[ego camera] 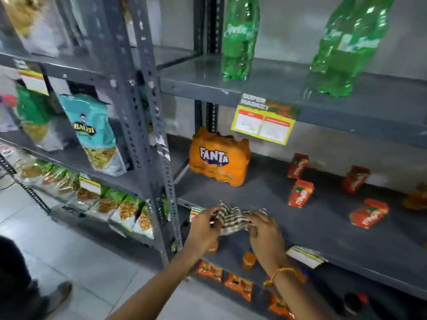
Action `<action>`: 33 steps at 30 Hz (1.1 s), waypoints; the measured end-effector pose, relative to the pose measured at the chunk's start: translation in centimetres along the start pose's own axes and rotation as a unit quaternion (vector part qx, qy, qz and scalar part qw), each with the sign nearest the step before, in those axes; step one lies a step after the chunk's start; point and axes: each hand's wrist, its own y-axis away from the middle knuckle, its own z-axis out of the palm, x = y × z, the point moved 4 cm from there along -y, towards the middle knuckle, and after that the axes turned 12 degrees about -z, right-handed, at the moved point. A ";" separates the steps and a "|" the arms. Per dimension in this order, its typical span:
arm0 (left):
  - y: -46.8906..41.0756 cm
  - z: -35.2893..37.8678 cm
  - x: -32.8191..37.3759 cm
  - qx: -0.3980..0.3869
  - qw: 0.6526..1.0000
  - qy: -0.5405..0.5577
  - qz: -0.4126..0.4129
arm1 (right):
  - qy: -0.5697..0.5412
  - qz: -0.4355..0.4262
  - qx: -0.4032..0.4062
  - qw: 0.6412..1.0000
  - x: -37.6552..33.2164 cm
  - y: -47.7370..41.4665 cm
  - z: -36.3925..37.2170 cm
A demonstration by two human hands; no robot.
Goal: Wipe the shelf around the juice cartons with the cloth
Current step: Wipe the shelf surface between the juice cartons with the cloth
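Grey metal shelf (323, 227), front edge: striped black-and-white cloth (233, 219) bunched between both hands. Left hand (204, 229) pinching cloth's left end, fingers closed on it. Right hand (265, 234) closed over right end, orange thread band at wrist. Small red juice cartons (300, 193) scattered on same shelf, right of cloth, well apart from it. Orange Fanta multipack (219, 158) near back left. Green plastic bottles (240, 38) one shelf up.
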 end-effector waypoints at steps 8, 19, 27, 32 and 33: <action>-9.7 0.4 -1.8 -0.008 1.000 -0.021 0.009 | 0.049 -0.030 0.012 0.998 1.7 -9.3 4.8; -12.3 0.6 -5.4 0.016 0.985 -0.166 0.053 | 0.094 -0.082 -0.141 0.982 2.3 -10.5 8.3; -11.8 0.9 -9.1 0.015 0.956 -0.291 0.035 | 0.102 -0.044 -0.259 0.959 2.7 -12.3 12.1; -11.9 0.9 -8.9 0.013 0.954 -0.294 0.047 | 0.073 -0.070 -0.226 0.969 2.2 -12.4 11.7; -12.0 0.9 -8.9 0.008 0.954 -0.296 0.048 | 0.057 -0.065 -0.214 0.973 2.1 -11.8 11.0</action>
